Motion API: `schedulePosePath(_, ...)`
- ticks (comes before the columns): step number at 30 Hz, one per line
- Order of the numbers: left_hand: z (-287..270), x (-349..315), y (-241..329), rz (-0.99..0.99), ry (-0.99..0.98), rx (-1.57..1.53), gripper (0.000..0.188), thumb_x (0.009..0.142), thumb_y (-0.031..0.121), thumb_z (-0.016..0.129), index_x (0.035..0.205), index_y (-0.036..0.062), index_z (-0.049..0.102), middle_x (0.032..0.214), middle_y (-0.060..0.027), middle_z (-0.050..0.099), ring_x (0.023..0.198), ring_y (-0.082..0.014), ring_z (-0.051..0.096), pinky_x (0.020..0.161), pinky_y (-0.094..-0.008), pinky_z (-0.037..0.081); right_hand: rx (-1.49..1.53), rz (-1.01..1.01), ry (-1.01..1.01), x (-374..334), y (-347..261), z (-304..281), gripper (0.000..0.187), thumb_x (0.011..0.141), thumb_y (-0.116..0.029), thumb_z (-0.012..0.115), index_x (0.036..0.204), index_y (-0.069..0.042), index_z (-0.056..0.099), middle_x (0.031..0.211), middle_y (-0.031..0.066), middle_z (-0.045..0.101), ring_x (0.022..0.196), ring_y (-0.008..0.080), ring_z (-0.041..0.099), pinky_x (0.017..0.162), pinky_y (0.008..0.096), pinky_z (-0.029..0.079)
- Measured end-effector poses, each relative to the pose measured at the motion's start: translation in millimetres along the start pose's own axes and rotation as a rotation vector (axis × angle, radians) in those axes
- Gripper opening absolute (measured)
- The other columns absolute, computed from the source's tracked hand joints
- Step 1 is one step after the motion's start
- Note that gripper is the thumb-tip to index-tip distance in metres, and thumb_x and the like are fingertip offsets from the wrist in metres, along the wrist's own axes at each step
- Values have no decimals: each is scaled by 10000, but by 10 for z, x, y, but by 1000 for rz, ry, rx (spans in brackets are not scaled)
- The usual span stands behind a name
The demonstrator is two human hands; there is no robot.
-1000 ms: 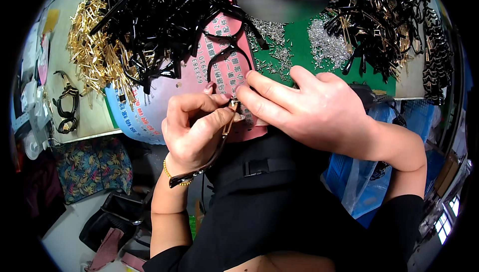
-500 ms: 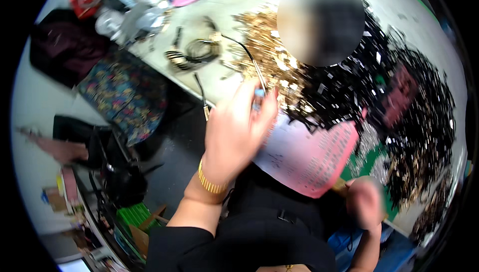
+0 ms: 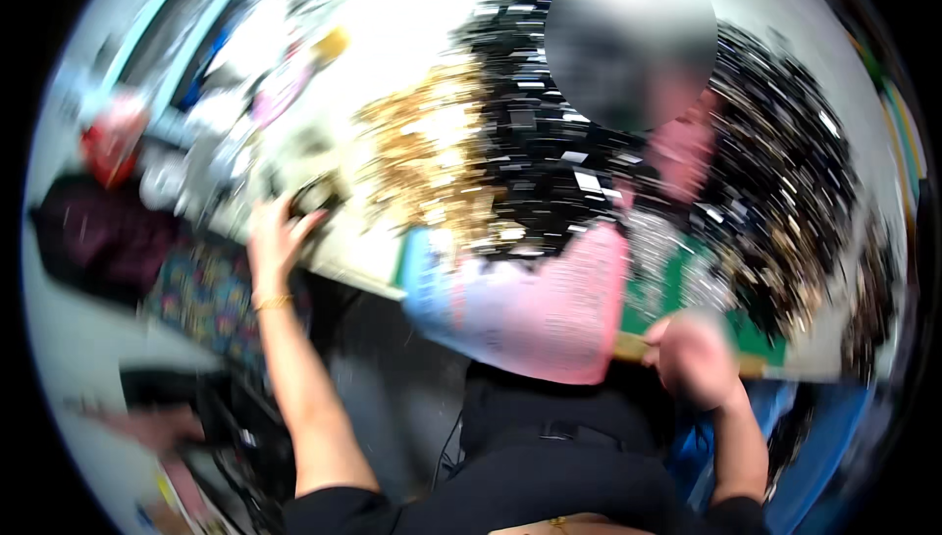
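Observation:
My left hand (image 3: 278, 246), with a gold bracelet at its wrist, reaches out over the table's front left edge. Its thumb and fingers are spread beside a small dark, gold-tinted bundle of bands (image 3: 321, 194), blurred by motion. Nothing shows clearly in its grasp. My right hand (image 3: 697, 363) is low on the right at the table edge, its fingertips by a tan strip (image 3: 631, 346); a blurred patch covers most of its fingers. Between the hands, a pink and pale-blue printed sheet (image 3: 535, 305) hangs over the front edge.
Gold strips (image 3: 432, 157) and glossy black strips (image 3: 530, 123) are heaped on the pale table. Silver strips (image 3: 648, 251) lie on a green mat (image 3: 677, 280). Patterned cloth (image 3: 211, 295) hangs at left, near plastic bags (image 3: 113, 143). A blurred disc hides part of the far side.
My left hand has moved left and away from the gold heap; the thin black band with a metal end is no longer seen in it. The view has turned. The right hand stays by the edge.

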State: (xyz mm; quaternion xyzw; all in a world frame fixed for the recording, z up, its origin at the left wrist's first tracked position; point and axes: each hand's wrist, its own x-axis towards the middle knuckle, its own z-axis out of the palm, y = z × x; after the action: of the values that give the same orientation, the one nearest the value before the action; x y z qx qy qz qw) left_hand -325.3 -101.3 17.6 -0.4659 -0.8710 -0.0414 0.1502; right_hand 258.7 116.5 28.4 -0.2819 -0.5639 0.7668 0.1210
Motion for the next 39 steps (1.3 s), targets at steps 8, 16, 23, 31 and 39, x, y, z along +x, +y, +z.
schedulePosePath(8, -1600, 959, 1844, 139, 413, -643, 308, 1076, 312, 567, 960, 29, 601, 781, 26, 505, 618, -46, 479, 550, -228, 417, 117, -312, 69, -719, -191, -902, 150, 999, -83, 613, 1099, -18, 704, 819, 33, 664, 635, 60, 609, 549, 213, 501)
schedulePosePath(16, -2054, 538, 6299, 1168, 336, -779, 411, 868, 335, 821, 1008, 13, 607, 808, -124, 645, 696, -279, 635, 664, -347, 513, 524, -422, 390, -1502, 66, -2212, 207, 1039, -281, 604, 1098, -84, 574, 743, 7, 557, 498, 75, 508, 415, 240, 425)
schedulePosePath(23, -1732, 655, 9207, 1281, 292, -624, 450, 949, 558, 626, 1020, 113, 613, 944, -122, 732, 904, -311, 711, 897, -460, 502, 440, -357, 438, -1518, 168, -2252, 202, 1037, -221, 603, 1128, -42, 579, 718, 3, 557, 538, 89, 550, 452, 266, 464)
schedulePosePath(31, -975, 390, 9918, 1471, -44, -532, 642, 1019, 648, 421, 1053, 87, 731, 988, -168, 737, 946, -331, 705, 882, -482, 509, 512, -368, 520, -1548, 160, -2156, 180, 1028, -196, 609, 1013, -33, 532, 719, 48, 529, 486, 106, 480, 410, 250, 397)
schedulePosePath(39, -1412, 368, 9497, 1517, -101, -457, 762, 955, 743, 459, 950, 24, 711, 910, -174, 702, 825, -337, 656, 759, -507, 514, 300, -587, 1767, -2329, 231, -1691, 243, 1062, -298, 587, 1000, -76, 511, 801, 20, 508, 475, 74, 484, 390, 222, 415)
